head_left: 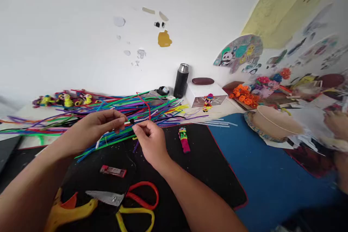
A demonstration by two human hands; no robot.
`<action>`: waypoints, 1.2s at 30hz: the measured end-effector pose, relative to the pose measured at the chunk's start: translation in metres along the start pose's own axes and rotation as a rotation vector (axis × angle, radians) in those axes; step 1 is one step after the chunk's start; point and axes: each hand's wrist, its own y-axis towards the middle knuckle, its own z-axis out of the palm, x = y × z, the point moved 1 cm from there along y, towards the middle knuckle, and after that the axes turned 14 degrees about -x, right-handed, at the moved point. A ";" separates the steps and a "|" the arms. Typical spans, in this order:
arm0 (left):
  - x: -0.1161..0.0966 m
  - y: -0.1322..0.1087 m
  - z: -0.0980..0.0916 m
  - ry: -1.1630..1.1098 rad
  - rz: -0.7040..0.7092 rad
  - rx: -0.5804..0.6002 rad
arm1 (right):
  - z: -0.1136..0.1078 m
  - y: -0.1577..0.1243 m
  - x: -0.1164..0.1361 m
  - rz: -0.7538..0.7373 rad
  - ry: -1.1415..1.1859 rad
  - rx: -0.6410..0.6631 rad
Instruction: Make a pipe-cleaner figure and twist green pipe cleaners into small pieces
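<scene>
We hold small black fuzzy-looking piece (pixel 132 121) up between both hands, in front of heap of long multicoloured fuzzy stems (pixel 160 107). Our left hand (pixel 94 127): thumb and forefinger pinched on its left side; right hand (pixel 152 141): thumb and fingertips closed on its right. We judge it very light — soft pile, probably over thin bendable wire, little slip, easily bent out of shape. Best hold: fingertips at its two ends, middle free. Nearer us on black desk mat (pixel 201 174) — metal scissors with red and yellow handles (pixel 111 198), blades pointing left.
</scene>
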 end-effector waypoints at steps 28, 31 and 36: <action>-0.022 -0.025 -0.027 -0.048 0.036 -0.291 | -0.003 0.002 0.001 0.017 -0.016 -0.018; -0.023 -0.044 -0.041 -0.027 0.025 -0.368 | -0.004 0.004 0.000 0.019 -0.033 0.003; -0.014 -0.070 -0.037 -0.018 -0.012 -0.250 | 0.000 -0.005 0.002 0.005 -0.002 0.047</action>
